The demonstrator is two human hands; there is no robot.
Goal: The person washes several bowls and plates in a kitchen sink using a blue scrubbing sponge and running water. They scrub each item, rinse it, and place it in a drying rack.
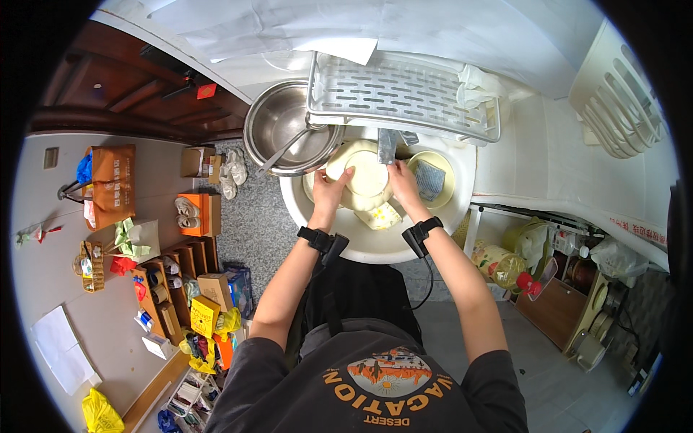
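My left hand point(331, 189) and my right hand point(403, 181) grip opposite sides of a pale yellow scalloped plate point(361, 174) over a white washbasin point(373, 251). The plate seems to be turned underside up, with a round ring showing. Just above my right fingertips is the metal faucet point(386, 145). A patterned dish or cloth point(380, 216) with yellow flowers lies in the basin below the plate; which one, I cannot tell. Right of my right hand, a pale yellow bowl point(448, 178) holds a grey-blue scrubbing cloth point(430, 181). Another pale dish shows partly behind my left hand.
A stainless steel pot point(276, 127) with a long-handled utensil point(287, 149) stands at the basin's upper left. Behind the basin is a slotted drying rack point(400, 89) with a white plastic bag or cloth point(479, 86). An oil bottle point(498, 262) sits on the shelf at right.
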